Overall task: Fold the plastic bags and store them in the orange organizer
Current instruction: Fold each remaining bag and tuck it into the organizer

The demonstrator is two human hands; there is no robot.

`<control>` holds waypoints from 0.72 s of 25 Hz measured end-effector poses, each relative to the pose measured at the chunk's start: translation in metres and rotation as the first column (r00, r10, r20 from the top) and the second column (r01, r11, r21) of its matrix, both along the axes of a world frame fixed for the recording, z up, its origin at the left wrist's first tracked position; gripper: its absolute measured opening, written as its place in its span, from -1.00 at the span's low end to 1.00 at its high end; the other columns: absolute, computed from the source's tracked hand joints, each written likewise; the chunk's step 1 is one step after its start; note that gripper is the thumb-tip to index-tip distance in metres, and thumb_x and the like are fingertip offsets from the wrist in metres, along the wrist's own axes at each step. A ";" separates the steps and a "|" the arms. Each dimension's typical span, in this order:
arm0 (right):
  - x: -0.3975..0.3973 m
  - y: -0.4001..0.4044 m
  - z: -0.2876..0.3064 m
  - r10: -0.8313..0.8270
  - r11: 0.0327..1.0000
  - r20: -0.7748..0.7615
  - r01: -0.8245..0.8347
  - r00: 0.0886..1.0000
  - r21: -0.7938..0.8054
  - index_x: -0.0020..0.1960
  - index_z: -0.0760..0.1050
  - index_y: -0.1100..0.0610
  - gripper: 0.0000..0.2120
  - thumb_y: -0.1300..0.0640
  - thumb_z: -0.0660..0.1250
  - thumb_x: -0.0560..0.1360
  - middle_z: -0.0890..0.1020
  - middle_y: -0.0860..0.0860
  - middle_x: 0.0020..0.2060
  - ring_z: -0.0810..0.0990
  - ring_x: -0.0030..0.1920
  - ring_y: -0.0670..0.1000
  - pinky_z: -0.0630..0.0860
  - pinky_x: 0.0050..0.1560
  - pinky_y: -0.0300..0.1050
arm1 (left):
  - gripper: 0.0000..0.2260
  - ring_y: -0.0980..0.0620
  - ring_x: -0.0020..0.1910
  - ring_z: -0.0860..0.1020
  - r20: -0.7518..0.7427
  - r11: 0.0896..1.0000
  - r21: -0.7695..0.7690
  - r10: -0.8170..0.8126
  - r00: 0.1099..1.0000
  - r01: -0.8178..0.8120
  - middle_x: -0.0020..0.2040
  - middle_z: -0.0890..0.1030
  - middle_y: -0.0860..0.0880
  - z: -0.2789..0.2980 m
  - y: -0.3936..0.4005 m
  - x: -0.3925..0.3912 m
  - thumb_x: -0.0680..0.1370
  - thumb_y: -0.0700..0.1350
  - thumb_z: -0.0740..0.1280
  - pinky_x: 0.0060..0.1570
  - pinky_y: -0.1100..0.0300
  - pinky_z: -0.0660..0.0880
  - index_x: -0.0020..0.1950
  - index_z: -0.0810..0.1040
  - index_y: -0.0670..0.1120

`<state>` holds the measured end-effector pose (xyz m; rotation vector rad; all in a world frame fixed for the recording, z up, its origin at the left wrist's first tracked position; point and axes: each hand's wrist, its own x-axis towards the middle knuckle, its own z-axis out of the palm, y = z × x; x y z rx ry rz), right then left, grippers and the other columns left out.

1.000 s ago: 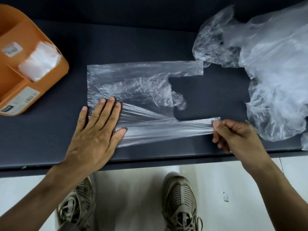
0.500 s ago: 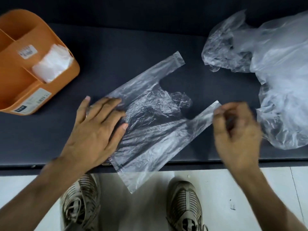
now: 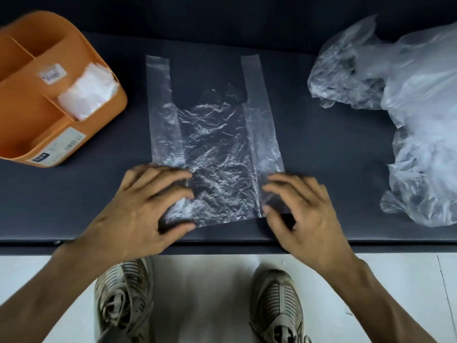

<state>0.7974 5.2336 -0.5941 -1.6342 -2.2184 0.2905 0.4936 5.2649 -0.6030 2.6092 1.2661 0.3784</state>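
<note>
I have the plastic bag [image 3: 212,149] flat on the table [image 3: 321,157], handles away, my left hand [image 3: 146,209] and right hand [image 3: 299,209] pinching its near corners with curled fingers (first fold next, I judge), the orange organizer [image 3: 32,115] waiting far left.

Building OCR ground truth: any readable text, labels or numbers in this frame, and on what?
Nothing reads.
White sticker on a divider inside the organizer: print blurred, unreadable.
White label on the organizer's outer wall: a dark block and barcode-like lines, too small to read.
Flat bag and bag pile: no print visible.
</note>
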 end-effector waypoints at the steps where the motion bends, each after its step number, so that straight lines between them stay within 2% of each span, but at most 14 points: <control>1: 0.001 -0.004 -0.001 0.063 0.998 0.020 -0.063 0.998 -0.016 0.16 0.63 0.09 -0.70 -0.03 0.32 0.52 0.60 -0.05 0.25 0.55 0.13 0.07 0.39 0.12 -0.03 | -0.61 -0.09 0.33 0.47 0.022 0.999 -0.030 -0.028 0.999 0.028 0.38 0.52 -0.04 -0.002 -0.002 -0.003 0.48 0.24 0.35 0.32 -0.12 0.31 0.14 0.62 0.01; 4: 0.001 -0.013 -0.008 0.115 0.993 0.087 -0.114 0.990 -0.008 0.10 0.66 0.07 -0.74 -0.04 0.34 0.53 0.61 -0.05 0.24 0.58 0.11 0.08 0.41 0.09 0.01 | -0.72 -0.11 0.38 0.48 0.090 0.998 -0.033 -0.045 0.995 0.048 0.39 0.53 -0.06 -0.004 -0.007 -0.004 0.52 0.15 0.38 0.34 -0.17 0.36 0.04 0.69 -0.01; 8: 0.000 -0.018 -0.008 0.085 0.993 0.071 -0.091 0.994 0.075 0.06 0.67 0.10 -0.79 0.04 0.31 0.57 0.64 -0.02 0.18 0.60 0.08 0.11 0.44 0.05 0.03 | -0.81 -0.09 0.27 0.57 0.132 0.996 0.062 -0.071 0.989 0.063 0.26 0.63 -0.06 -0.004 -0.015 0.001 0.60 -0.04 0.34 0.30 -0.10 0.42 -0.02 0.72 -0.08; 11: 0.002 -0.020 -0.005 0.135 0.991 0.062 -0.135 0.989 -0.009 0.21 0.62 0.10 -0.61 -0.14 0.35 0.54 0.60 -0.04 0.26 0.52 0.25 0.06 0.40 0.21 0.02 | -0.80 0.02 0.19 0.59 0.209 1.000 -0.026 0.016 0.978 -0.011 0.15 0.68 -0.02 0.005 -0.015 0.002 0.61 -0.09 0.27 0.37 -0.02 0.35 -0.05 0.68 -0.12; 13: 0.004 -0.018 -0.006 0.129 0.991 0.067 -0.127 0.989 -0.037 0.26 0.59 0.09 -0.57 -0.14 0.37 0.50 0.60 -0.06 0.28 0.51 0.28 0.04 0.40 0.23 0.04 | -0.81 0.09 0.08 0.58 0.263 0.992 -0.110 0.090 0.961 -0.063 0.03 0.69 0.02 0.013 -0.015 0.004 0.60 -0.10 0.23 0.41 0.08 0.29 -0.05 0.62 -0.13; 15: 0.008 -0.013 -0.004 0.073 0.997 -0.040 -0.074 0.997 -0.031 0.17 0.63 0.08 -0.70 -0.02 0.36 0.50 0.65 -0.13 0.16 0.57 0.19 0.04 0.44 0.15 0.05 | -0.81 0.13 0.04 0.52 0.300 0.974 -0.191 0.178 0.937 -0.124 -0.06 0.67 0.08 0.022 -0.015 0.006 0.61 -0.07 0.21 0.37 0.26 0.26 -0.01 0.58 -0.11; 17: 0.014 -0.007 0.003 -0.030 0.991 -0.269 -0.008 0.963 -0.137 0.03 0.67 0.05 -0.84 0.02 0.38 0.53 0.67 -0.24 -0.01 0.61 0.06 -0.05 0.48 0.09 -0.04 | -0.74 0.22 0.11 0.48 0.335 0.937 -0.310 0.267 0.903 -0.162 0.00 0.65 0.21 0.026 -0.013 0.003 0.61 0.10 0.23 0.24 0.28 0.29 0.13 0.57 -0.03; 18: 0.017 -0.004 0.007 -0.091 0.975 -0.384 0.003 0.919 -0.223 -0.01 0.66 0.05 -0.89 0.04 0.40 0.55 0.67 -0.23 -0.10 0.62 -0.02 -0.09 0.50 0.05 -0.12 | -0.65 0.27 0.13 0.49 0.342 0.916 -0.367 0.293 0.893 -0.160 0.04 0.66 0.25 0.026 -0.012 0.001 0.58 0.21 0.25 0.21 0.25 0.28 0.22 0.55 0.03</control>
